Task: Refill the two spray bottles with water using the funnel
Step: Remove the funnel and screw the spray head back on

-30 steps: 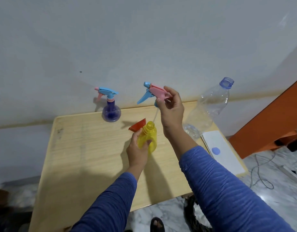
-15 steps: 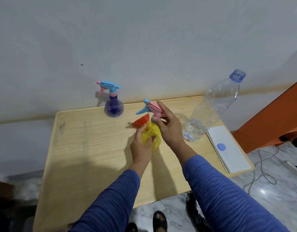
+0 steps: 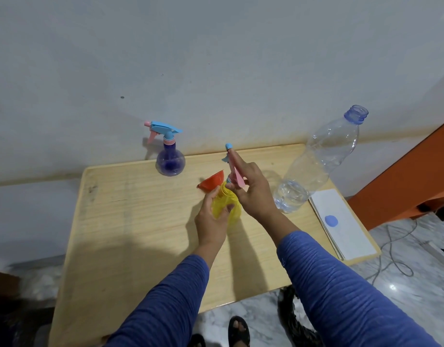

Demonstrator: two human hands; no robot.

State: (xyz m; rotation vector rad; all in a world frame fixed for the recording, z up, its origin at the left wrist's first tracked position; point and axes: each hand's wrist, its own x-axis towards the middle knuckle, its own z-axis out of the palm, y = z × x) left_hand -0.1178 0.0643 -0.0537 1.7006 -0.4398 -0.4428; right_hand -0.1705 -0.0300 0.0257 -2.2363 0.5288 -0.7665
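From the head view, I am gripping the yellow spray bottle (image 3: 227,205) mid-table with my left hand (image 3: 212,221), my right hand (image 3: 253,190) pinching its sprayer head (image 3: 233,169) onto the neck. The purple spray bottle (image 3: 170,160), capped, is standing at the far edge; I judge refilling nearly finished.

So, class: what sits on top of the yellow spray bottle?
A pink and blue spray head sits on the yellow spray bottle, pinched by the right hand. The fingers cover the neck joint.

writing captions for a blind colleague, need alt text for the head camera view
A person's left hand grips a yellow spray bottle on a wooden table while the right hand holds its pink and blue spray head at the neck. Behind lie a red funnel, a purple spray bottle and an uncapped clear bottle.
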